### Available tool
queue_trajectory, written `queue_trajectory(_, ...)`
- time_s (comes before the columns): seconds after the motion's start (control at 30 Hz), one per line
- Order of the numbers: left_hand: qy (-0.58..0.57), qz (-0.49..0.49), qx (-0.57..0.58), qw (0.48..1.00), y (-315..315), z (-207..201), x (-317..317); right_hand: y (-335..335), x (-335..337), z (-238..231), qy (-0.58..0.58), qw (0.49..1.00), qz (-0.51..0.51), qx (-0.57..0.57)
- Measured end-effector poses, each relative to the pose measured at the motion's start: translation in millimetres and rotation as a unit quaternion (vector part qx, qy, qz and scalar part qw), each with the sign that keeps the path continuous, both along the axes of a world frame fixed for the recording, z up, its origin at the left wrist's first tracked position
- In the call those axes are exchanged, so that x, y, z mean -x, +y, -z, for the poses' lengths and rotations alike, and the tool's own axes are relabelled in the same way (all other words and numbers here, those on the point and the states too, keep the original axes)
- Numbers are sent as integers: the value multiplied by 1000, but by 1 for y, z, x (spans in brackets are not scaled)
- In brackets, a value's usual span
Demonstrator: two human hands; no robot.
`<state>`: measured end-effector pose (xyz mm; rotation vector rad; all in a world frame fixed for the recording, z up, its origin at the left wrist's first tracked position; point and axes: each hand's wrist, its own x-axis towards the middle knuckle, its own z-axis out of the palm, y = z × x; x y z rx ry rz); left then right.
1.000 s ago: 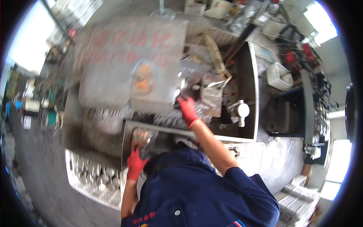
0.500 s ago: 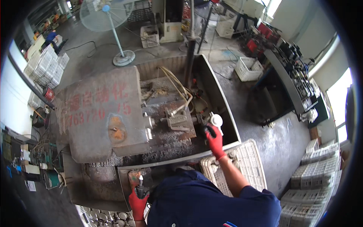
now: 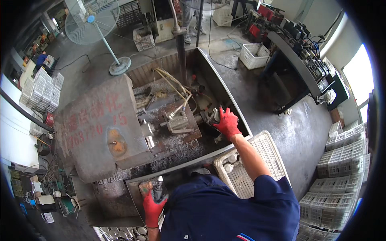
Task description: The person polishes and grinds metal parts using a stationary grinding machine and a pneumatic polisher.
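My right hand [image 3: 228, 123], in a red glove, reaches over the right end of a metal clamping fixture [image 3: 179, 123] inside an open machine tub. Its fingers are spread. They lie against a round metal part [image 3: 216, 115] at the fixture's end, which the glove partly hides. My left hand [image 3: 154, 209], also red-gloved, is low beside the tub's front edge, closed around a dark handle with a pale tip [image 3: 159, 186]. Whether that handle is fixed to the machine cannot be told.
A rusty metal cover [image 3: 98, 120] spans the tub's left side; yellowish hoses [image 3: 177, 86] run behind the fixture. Under my right forearm is a white plastic crate [image 3: 267, 150] with metal parts. More metal parts [image 3: 128, 233] sit below left. A fan [image 3: 91, 20] and stacked crates [image 3: 337, 172] stand around.
My right hand's fingers have gone from curled beside a pale round part to spread at the fixture's end. My left hand stays around the handle. The whole view has shifted.
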<state>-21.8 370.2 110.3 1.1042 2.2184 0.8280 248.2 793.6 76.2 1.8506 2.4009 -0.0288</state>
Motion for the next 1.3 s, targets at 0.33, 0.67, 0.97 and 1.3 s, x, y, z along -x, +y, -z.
queue_trajectory(0.33, -14, 67, 30, 997, 13, -18, -4, -64, 6, -41, 241, 958, -135, -75)
queue_trajectory(0.67, 17, 100, -149, 984, 77, -29, 11, -97, 25, 4, 756, 552, -111, 332)
queue_trajectory(0.97, 7, 71, -166, 984, 108, -40, -14, -111, 73, 28, 691, 668, -62, 269)
queue_trajectory(1.3, 23, 49, -140, 989, 123, -24, -23, -98, 88, 24, 663, 712, -99, 208)
